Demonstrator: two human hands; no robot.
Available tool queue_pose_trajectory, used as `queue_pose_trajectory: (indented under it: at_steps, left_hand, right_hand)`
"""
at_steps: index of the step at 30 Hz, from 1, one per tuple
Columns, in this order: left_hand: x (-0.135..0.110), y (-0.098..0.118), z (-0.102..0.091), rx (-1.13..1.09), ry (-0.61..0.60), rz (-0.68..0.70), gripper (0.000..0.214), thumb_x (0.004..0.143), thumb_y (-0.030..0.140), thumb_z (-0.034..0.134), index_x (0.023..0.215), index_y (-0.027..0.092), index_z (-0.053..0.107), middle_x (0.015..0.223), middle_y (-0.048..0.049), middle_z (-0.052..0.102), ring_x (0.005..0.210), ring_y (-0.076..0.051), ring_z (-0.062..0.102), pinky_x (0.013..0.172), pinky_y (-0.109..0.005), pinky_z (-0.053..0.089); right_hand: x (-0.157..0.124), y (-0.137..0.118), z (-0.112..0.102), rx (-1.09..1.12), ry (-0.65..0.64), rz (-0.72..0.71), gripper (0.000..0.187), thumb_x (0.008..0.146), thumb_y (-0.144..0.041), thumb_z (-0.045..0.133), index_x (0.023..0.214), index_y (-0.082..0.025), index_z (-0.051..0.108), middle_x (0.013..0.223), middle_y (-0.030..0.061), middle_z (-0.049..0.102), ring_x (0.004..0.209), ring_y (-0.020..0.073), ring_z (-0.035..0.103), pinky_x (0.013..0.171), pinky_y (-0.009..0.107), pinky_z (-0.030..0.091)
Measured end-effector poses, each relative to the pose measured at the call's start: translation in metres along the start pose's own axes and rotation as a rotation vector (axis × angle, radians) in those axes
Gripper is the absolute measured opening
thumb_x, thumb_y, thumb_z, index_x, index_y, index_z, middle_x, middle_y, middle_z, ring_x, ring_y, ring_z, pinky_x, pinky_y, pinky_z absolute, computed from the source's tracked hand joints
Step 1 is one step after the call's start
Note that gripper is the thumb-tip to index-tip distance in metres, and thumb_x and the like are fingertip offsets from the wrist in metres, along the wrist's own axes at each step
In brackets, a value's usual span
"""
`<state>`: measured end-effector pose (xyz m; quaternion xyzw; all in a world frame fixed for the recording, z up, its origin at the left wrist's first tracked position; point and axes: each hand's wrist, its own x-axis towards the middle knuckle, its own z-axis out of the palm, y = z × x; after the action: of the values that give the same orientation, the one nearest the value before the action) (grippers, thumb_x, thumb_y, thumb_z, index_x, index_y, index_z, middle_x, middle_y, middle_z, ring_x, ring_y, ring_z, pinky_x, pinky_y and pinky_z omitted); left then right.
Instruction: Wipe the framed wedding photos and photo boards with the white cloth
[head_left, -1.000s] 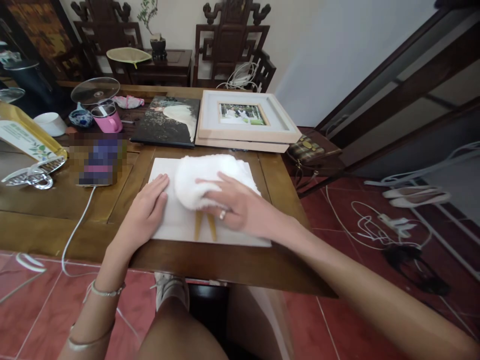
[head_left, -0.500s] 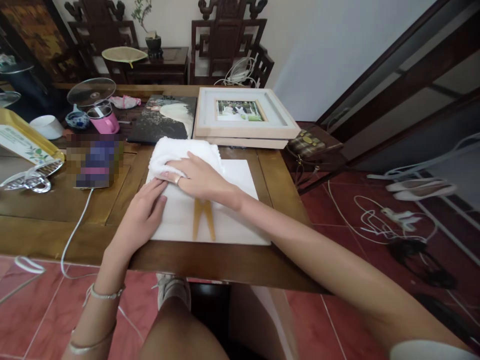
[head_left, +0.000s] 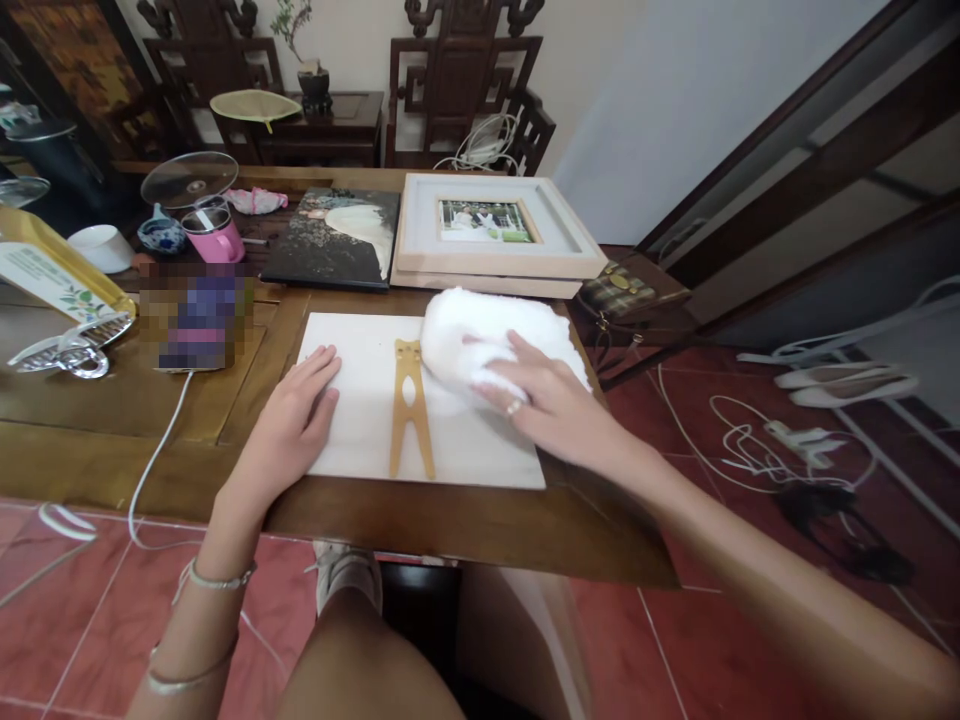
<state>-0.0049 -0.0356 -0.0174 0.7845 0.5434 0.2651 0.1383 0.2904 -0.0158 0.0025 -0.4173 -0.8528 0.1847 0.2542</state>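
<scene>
A white board [head_left: 352,440] lies flat near the table's front edge, with a tan, A-shaped stand leg [head_left: 409,400] on its middle. My left hand [head_left: 296,420] rests flat on the board's left edge, fingers stretched out. In my right hand [head_left: 544,400] is a white cloth [head_left: 487,320], bunched under the fingers over the board's right part and past its right edge. The cloth hides the board's upper right corner.
Behind the board lie a dark photo panel [head_left: 337,235] and a pale picture frame [head_left: 420,250]. To the left are a blurred-out object [head_left: 199,320] with a white cable, a silver hair claw [head_left: 71,350], a yellow bottle [head_left: 60,270] and a pink mug [head_left: 217,235].
My right hand has swept the cloth from the board's upper left to its right side, uncovering the top of the tan stand leg. My left hand stays in place.
</scene>
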Motion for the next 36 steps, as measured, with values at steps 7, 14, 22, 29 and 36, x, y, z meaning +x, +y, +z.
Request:
queue_pose_trajectory:
  at_steps: [7, 14, 22, 29, 36]
  left_hand:
    - [0.000, -0.001, 0.001, 0.014, 0.000, 0.005, 0.047, 0.099, 0.033, 0.039, 0.135, 0.008, 0.056, 0.149, -0.0168, 0.049, 0.143, -0.026, 0.042, 0.121, -0.047, 0.030]
    - [0.000, -0.001, 0.000, 0.017, -0.004, 0.019, 0.047, 0.099, 0.033, 0.039, 0.136, 0.009, 0.056, 0.149, -0.0162, 0.050, 0.143, -0.026, 0.041, 0.121, -0.047, 0.030]
    - [0.000, -0.001, 0.001, 0.004, 0.000, 0.021, 0.046, 0.099, 0.032, 0.040, 0.135, 0.010, 0.056, 0.150, -0.0158, 0.049, 0.143, -0.026, 0.041, 0.121, -0.048, 0.030]
    - [-0.001, -0.002, 0.000, 0.000, 0.008, 0.022, 0.046, 0.099, 0.032, 0.040, 0.135, 0.010, 0.057, 0.149, -0.0165, 0.050, 0.143, -0.027, 0.042, 0.121, -0.047, 0.030]
    - [0.000, -0.001, 0.001, 0.003, 0.008, 0.018, 0.045, 0.099, 0.033, 0.040, 0.136, 0.011, 0.056, 0.150, -0.0158, 0.049, 0.142, -0.027, 0.042, 0.120, -0.050, 0.031]
  right_hand:
    - [-0.043, -0.046, -0.021, -0.001, -0.237, -0.204, 0.022, 0.095, -0.021, 0.050, 0.089, -0.025, 0.071, 0.133, 0.0047, 0.066, 0.134, 0.0279, 0.051, 0.115, 0.054, 0.038]
    - [0.006, -0.013, -0.019, 0.068, -0.217, -0.136, 0.026, 0.098, -0.033, 0.045, 0.086, -0.026, 0.068, 0.102, 0.0005, 0.075, 0.110, 0.0272, 0.068, 0.119, 0.059, 0.029]
    - [0.031, 0.008, 0.017, -0.073, 0.072, -0.018, 0.028, 0.100, -0.031, 0.041, 0.098, -0.020, 0.067, 0.116, 0.0093, 0.072, 0.127, 0.0316, 0.057, 0.118, 0.065, 0.022]
    - [-0.050, -0.053, 0.019, -0.093, 0.029, -0.213, 0.022, 0.088, -0.009, 0.047, 0.088, -0.019, 0.067, 0.132, 0.0164, 0.065, 0.138, 0.0309, 0.046, 0.115, 0.066, 0.028]
    - [-0.055, -0.047, 0.004, -0.073, -0.091, -0.302, 0.020, 0.087, -0.009, 0.050, 0.088, -0.020, 0.067, 0.138, 0.0146, 0.061, 0.138, 0.0273, 0.046, 0.118, 0.060, 0.028]
